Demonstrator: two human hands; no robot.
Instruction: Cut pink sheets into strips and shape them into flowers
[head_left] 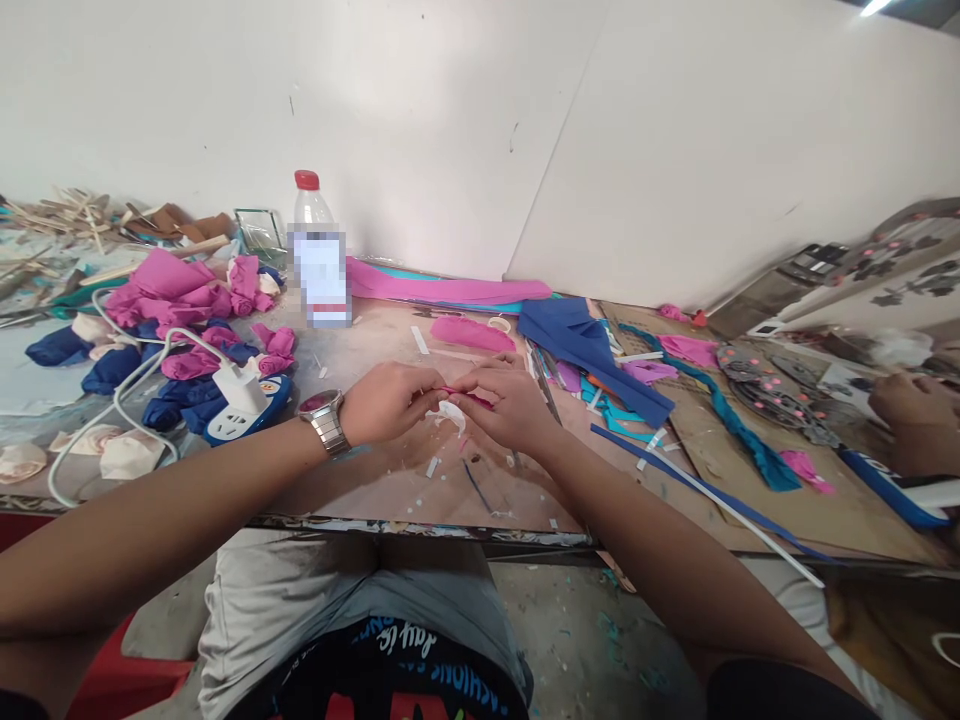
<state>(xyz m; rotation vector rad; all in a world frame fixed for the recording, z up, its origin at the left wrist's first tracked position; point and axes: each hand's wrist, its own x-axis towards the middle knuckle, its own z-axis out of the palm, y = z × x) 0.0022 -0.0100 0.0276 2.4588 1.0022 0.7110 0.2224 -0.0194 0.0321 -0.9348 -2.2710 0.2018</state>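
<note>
A narrow pink strip (472,400), perhaps cloth or crepe paper, is pinched between my two hands over the middle of the table. My left hand (386,402), with a metal watch at its wrist, grips one end with thumb and fingertips. On the other end, my right hand (510,400) closes its thumb and fingers. Much of the strip is hidden by the fingers. Just below the hands lies a curled white scrap (450,415). Beyond them a flat pink piece (472,333) rests on the table (397,490).
Pink and blue rolled flowers (172,290) crowd the left, beside a power strip (244,410) with a white charger. A phone (322,280) leans against a bottle (307,195). Blue fabric (592,350) and a long white strip (735,510) lie right. Another person's hand (915,410) is far right.
</note>
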